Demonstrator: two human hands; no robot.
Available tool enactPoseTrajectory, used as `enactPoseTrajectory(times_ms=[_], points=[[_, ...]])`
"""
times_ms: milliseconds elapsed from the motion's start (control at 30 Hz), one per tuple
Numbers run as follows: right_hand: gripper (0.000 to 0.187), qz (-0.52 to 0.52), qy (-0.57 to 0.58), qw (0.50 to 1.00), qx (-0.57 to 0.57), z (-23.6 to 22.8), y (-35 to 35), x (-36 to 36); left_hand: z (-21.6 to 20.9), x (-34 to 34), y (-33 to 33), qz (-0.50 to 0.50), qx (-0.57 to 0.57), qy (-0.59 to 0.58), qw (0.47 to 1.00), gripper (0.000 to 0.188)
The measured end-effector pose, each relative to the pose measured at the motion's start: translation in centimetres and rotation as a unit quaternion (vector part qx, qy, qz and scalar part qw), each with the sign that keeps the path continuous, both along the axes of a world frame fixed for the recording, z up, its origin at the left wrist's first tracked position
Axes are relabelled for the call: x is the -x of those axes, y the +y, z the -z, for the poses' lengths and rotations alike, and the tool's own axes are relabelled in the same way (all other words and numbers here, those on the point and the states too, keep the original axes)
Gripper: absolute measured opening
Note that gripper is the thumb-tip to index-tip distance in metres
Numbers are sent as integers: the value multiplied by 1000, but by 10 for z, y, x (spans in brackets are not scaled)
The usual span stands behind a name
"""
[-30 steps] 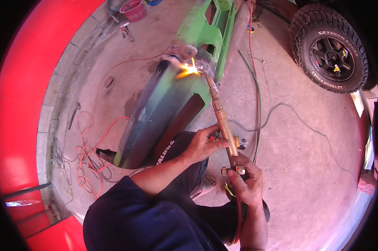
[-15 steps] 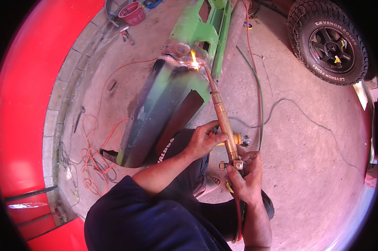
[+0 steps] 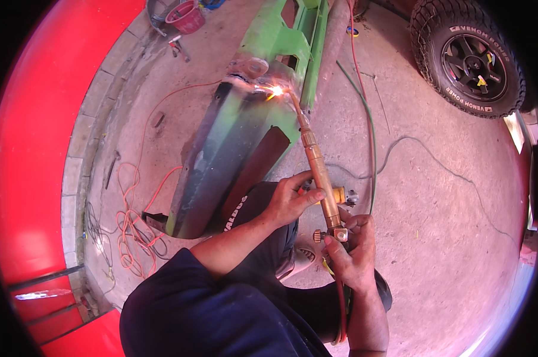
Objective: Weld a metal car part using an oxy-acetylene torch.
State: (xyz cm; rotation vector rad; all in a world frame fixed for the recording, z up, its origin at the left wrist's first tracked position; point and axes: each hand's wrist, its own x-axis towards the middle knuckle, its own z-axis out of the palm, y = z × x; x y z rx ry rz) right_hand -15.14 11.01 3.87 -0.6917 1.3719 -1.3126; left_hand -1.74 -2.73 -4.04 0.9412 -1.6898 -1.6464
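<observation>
- Landmark: the long green metal part (image 3: 239,140), lying on the floor (image 3: 435,256), its surface darkened in places.
- Brass torch (image 3: 320,172): lit, lying mostly to the right of the green metal part, with its nozzle (image 3: 295,102) slanting in over that part's mid-section. A small bright flame (image 3: 275,91) meets the scorched seam there; the torch's length appears to keep both hands well apart from the heat.
- Left hand (image 3: 288,201): gripping the barrel from the side nearest the green metal part, thumb along the top; judged to be a forward support steadying the nozzle.
- Right hand (image 3: 353,256): closed on the rear end, farther from the green metal part, thumb next to the valve knob (image 3: 318,236); this presumably keeps the valve within reach while bearing the weight.
- Red hose (image 3: 341,312): hangs below the right hand, clear of the green metal part and seemingly out of the flame's way.
- Surroundings: a wheel (image 3: 475,68) well to the right of the green metal part; a tangled orange cable (image 3: 126,232) to its left.
</observation>
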Motion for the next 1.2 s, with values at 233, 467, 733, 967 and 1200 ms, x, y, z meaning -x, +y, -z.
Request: enactPoseTrajectory(times_ms=[233,467,733,967,1200], points=[[34,-23,17,999,31,6,1,3,-1,0,-1,9,3,-7,1000,57],[34,-15,17,1000,19,4,0,3,1,1,-1,7,11,-4,1000,58],[34,-34,31,999,16,4,0,4,2,1,-2,8,12,4,1000,58],[33,-6,19,1000,13,1,-2,3,0,0,0,4,-12,10,1000,57],[34,-30,9,999,25,4,-2,4,2,1,-1,4,-16,6,1000,56]])
